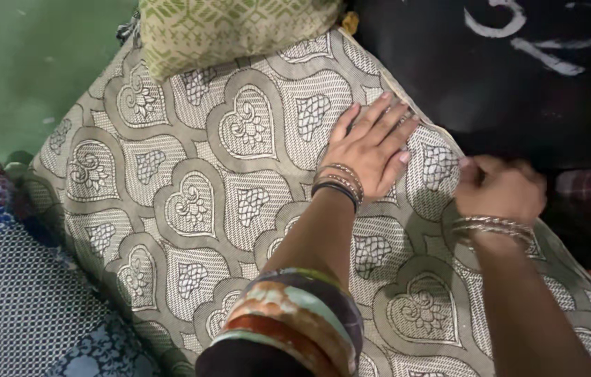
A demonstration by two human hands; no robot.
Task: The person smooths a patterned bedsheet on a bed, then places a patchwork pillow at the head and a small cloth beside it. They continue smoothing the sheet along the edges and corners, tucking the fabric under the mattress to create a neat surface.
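A large beige cushion cover (190,202) with a brown heart pattern lies spread in front of me. My left hand (372,146) rests flat on it near its far right edge, fingers apart, bangles on the wrist. My right hand (498,188) is closed at the cushion's right edge, fingers pinched on the fabric seam there; it is blurred, so the grip is hard to make out.
A green patterned pillow (225,28) sits at the cushion's far end. Dark cloth with white markings (519,63) lies to the right. Blue patterned fabric (16,293) lies at the lower left, and a green floor (23,63) shows at the upper left.
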